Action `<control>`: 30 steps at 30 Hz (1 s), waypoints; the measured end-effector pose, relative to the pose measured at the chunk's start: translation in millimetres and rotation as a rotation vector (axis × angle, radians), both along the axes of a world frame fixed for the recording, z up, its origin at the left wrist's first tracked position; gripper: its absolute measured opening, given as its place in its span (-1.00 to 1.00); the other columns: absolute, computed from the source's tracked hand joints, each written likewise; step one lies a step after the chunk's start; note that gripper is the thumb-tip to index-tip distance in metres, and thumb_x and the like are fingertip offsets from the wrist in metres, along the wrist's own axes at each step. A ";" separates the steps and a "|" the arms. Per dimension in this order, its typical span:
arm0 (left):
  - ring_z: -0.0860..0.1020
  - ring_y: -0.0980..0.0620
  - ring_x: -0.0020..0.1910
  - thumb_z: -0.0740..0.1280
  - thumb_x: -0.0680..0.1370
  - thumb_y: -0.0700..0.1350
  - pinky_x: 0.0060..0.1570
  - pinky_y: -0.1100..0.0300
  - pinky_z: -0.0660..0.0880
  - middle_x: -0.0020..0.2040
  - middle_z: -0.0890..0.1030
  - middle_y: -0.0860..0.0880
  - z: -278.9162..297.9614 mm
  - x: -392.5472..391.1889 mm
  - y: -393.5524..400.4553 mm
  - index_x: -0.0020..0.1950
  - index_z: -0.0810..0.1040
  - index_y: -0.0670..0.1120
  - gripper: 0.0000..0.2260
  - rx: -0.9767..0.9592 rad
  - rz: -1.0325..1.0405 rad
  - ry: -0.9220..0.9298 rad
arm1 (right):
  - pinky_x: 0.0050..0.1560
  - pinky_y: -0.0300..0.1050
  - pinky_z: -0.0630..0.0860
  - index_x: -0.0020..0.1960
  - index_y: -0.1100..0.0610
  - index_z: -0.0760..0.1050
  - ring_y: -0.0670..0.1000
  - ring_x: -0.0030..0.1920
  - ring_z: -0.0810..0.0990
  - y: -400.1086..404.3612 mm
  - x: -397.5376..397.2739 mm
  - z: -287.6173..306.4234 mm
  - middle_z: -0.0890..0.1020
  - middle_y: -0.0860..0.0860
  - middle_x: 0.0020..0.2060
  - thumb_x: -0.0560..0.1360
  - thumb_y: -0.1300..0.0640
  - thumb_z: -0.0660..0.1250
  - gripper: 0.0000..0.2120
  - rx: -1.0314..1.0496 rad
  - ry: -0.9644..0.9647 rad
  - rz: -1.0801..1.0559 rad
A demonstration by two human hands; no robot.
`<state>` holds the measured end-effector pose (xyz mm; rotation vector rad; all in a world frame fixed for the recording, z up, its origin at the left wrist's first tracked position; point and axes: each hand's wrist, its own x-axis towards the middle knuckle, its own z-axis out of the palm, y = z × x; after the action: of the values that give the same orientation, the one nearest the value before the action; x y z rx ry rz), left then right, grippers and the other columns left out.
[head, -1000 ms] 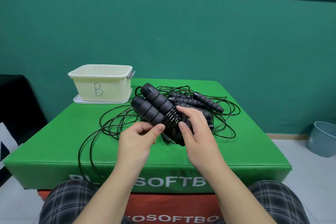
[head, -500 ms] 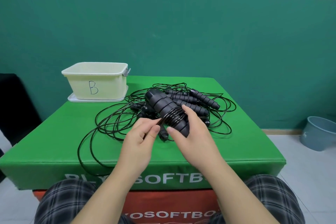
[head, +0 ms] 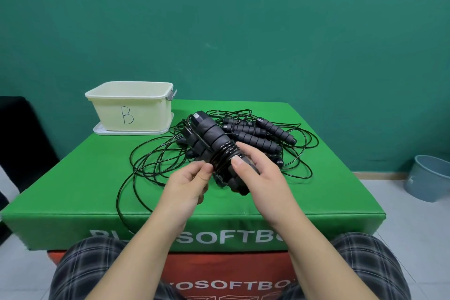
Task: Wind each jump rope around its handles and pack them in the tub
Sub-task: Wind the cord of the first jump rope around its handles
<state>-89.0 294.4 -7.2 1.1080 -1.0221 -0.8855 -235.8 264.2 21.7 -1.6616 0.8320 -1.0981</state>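
Note:
My right hand (head: 261, 173) grips a pair of black jump rope handles (head: 211, 137) held side by side, with several turns of thin black cord wound round their middle. My left hand (head: 188, 184) pinches the cord right beside those turns. Loose black cord (head: 148, 161) trails from there in loops over the green mat. Behind my right hand lie more black handles (head: 258, 140) in a tangle of cord. A cream tub (head: 132, 107) marked "B" stands on its lid at the mat's far left corner; I cannot see inside it.
The green padded mat (head: 85, 190) sits on an orange block in front of my knees. A grey-blue bin (head: 427, 178) stands on the floor at the right. A dark object (head: 22, 141) is at the left, and a teal wall behind.
The handle bundle has turned in my right hand, its far end swinging up and away. My left hand has brought the cord in against the wound turns.

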 end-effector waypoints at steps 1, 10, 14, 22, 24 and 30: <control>0.16 0.13 -0.51 0.36 0.42 0.05 -0.52 0.31 0.07 -0.46 0.28 0.04 -0.9 1.4 0.3 -0.30 0.63 0.00 -0.83 -0.005 0.037 0.007 | 0.09 -0.26 0.48 0.34 -0.11 0.41 -0.20 0.02 0.58 -0.8 -0.4 0.4 0.61 -0.14 0.07 0.44 -0.13 0.32 -0.52 -0.023 0.036 -0.023; 0.39 0.22 -0.46 0.46 0.31 0.00 -0.35 0.35 0.31 -0.43 0.49 0.06 6.9 -5.3 5.9 -0.47 0.51 -0.03 -0.77 -0.062 0.360 -0.242 | 0.20 -0.51 0.22 0.20 -0.07 0.54 -0.33 0.19 0.39 -4.3 0.3 -5.2 0.50 -0.13 0.13 0.55 0.16 0.14 -0.68 -0.508 0.188 -0.133; 0.44 0.18 -0.38 0.47 0.37 -0.08 -0.32 0.39 0.31 -0.38 0.49 0.01 7.7 -5.0 11.6 -0.47 0.53 0.02 -0.77 -0.169 0.399 -0.394 | 0.26 -0.48 0.13 0.40 0.02 0.39 -0.25 0.25 0.34 -4.9 -1.9 -4.8 0.45 -0.14 0.29 0.50 -0.06 0.16 -0.51 -0.451 0.400 -0.113; 0.46 0.25 -0.26 0.34 0.51 -0.10 -0.21 0.47 0.31 -0.28 0.48 0.14 7.6 -8.0 15.3 -0.23 0.54 0.14 -0.84 -0.254 0.234 -0.579 | 0.34 -0.19 0.25 0.46 0.03 0.27 -0.01 0.27 0.34 -10.6 -6.6 -14.5 0.45 -0.11 0.32 0.37 0.10 0.50 -0.27 -0.532 0.522 -0.260; 0.47 0.27 -0.23 0.29 0.54 -0.04 -0.18 0.48 0.32 -0.23 0.51 0.19 6.8 -4.0 14.6 -0.12 0.58 0.12 -0.90 -0.252 0.148 -0.540 | 0.33 -0.21 0.26 0.45 0.01 0.28 -0.06 0.29 0.36 -9.8 -6.8 -14.7 0.45 -0.11 0.31 0.39 0.15 0.49 -0.30 -0.482 0.414 -0.283; 0.46 0.24 -0.32 0.30 0.45 0.12 -0.26 0.36 0.36 -0.32 0.56 0.15 4.6 9.6 9.0 -0.25 0.62 0.22 -0.87 -0.189 0.153 -0.418 | 0.28 -0.33 0.29 0.32 -0.12 0.31 -0.24 0.25 0.39 1.7 1.0 -16.0 0.43 -0.15 0.22 0.40 0.11 0.48 -0.42 -0.382 0.185 -0.178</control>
<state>-79.4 303.5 -2.6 1.2173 -1.3131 -0.4309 -234.8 265.9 5.6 -2.0615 0.9452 -1.3018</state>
